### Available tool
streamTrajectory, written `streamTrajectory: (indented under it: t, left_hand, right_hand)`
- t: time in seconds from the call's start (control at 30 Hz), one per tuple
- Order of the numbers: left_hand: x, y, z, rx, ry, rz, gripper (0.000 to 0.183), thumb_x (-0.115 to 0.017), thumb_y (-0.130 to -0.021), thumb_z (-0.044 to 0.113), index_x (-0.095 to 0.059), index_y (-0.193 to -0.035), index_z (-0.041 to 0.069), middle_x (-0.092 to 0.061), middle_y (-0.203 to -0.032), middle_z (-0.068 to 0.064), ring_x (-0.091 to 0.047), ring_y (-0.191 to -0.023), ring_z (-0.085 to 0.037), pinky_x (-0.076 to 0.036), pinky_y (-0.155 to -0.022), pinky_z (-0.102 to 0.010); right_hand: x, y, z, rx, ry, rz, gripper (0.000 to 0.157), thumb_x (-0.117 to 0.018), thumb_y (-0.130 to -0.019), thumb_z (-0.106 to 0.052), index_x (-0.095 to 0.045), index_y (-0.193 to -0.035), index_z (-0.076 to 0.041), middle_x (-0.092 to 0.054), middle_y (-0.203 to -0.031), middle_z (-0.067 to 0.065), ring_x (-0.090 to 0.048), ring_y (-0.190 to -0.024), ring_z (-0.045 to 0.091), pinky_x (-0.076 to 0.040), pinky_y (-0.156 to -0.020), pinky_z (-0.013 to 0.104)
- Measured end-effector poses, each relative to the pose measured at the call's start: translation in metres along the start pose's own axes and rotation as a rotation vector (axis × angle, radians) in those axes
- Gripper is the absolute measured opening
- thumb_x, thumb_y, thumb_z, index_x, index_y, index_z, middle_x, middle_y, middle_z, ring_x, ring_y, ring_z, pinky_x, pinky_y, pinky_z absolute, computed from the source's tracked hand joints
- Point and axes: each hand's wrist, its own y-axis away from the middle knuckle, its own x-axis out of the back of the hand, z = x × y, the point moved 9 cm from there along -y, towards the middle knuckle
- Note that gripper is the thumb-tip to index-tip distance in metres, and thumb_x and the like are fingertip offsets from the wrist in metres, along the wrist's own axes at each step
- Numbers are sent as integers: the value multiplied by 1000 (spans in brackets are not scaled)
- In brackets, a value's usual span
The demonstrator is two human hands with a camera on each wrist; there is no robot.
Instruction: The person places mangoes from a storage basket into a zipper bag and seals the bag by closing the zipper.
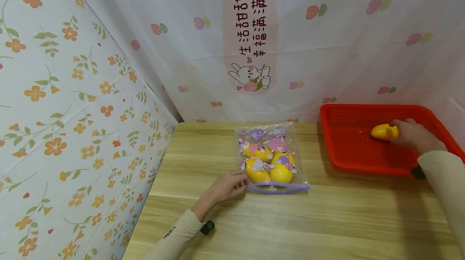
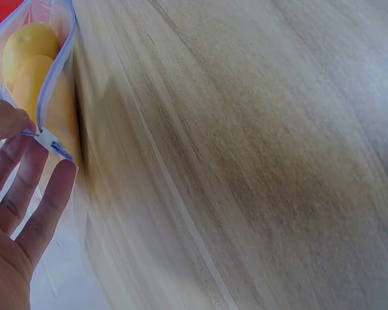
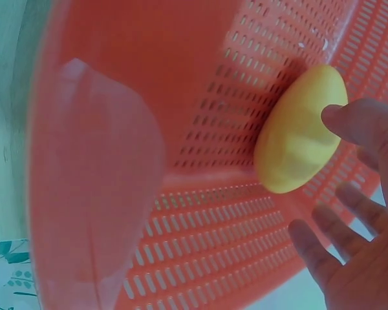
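A clear zip bag (image 1: pixel 237 147) with cartoon prints and a purple zip lies flat on the table, several yellow mangoes (image 1: pixel 281 173) inside. Its mouth faces the front and gapes a little in the left wrist view. My left hand (image 1: pixel 228 185) pinches the left end of the zip between thumb and fingers. Over at the right, my right hand (image 1: pixel 417 135) reaches into a red basket (image 1: pixel 348 167). One yellow mango (image 3: pixel 297 132) lies inside it. The right thumb touches the mango's side, while the other fingers are spread apart beside it.
The red basket has slotted walls and stands at the table's back right, near the patterned curtain (image 1: pixel 305 50). A flowered cloth (image 1: pixel 72 110) borders the left side. The wooden table (image 1: pixel 327 219) extends in front of the bag and basket.
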Motion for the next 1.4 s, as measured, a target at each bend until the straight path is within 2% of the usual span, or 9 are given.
streamTrajectory:
  t: [0.3,0.53,0.9,1.13,1.4]
  left_hand:
    - [-1,0,0,6,-9,-5,8,-72,-95,8,-69,-101,11,-67,-103,2,-63,-83,-5,-49,-70,-11]
    - [0,2,-1,11,-10,2,10,-72,-94,6,-68,-100,12,-66,-102,2,-63,-83,-6,-50,-70,-12]
    - [0,0,-1,14,5,1,9,-72,-94,6,-68,-99,12,-66,-102,2,-63,-83,-6,-50,-70,-13]
    - [-1,1,-3,-1,-4,-8,8,-71,-95,7,-68,-100,11,-66,-102,2,-64,-83,-6,-50,-71,-12]
    - [-1,1,-5,30,3,-30,7,-71,-96,8,-68,-101,11,-65,-102,2,-64,-85,-7,-48,-72,-11]
  right_hand:
    - [-3,-3,8,-16,-13,12,72,-82,-82,-15,-36,-130,13,-33,-115,41,-39,-98,58,-39,-85,76]
    - [-2,-9,5,-5,-7,-12,78,-82,-84,-26,-35,-132,14,-36,-117,42,-34,-104,59,-38,-85,76]
    - [2,-11,10,-8,16,-13,83,-87,-79,-30,-37,-131,12,-40,-114,41,-38,-100,58,-38,-85,77]
    - [-3,-18,5,28,64,-39,79,-83,-84,-27,-36,-134,12,-39,-117,43,-37,-105,59,-40,-85,76]
    - [-4,-25,5,29,80,-59,78,-84,-83,-31,-40,-133,10,-45,-112,42,-42,-99,56,-39,-85,76]
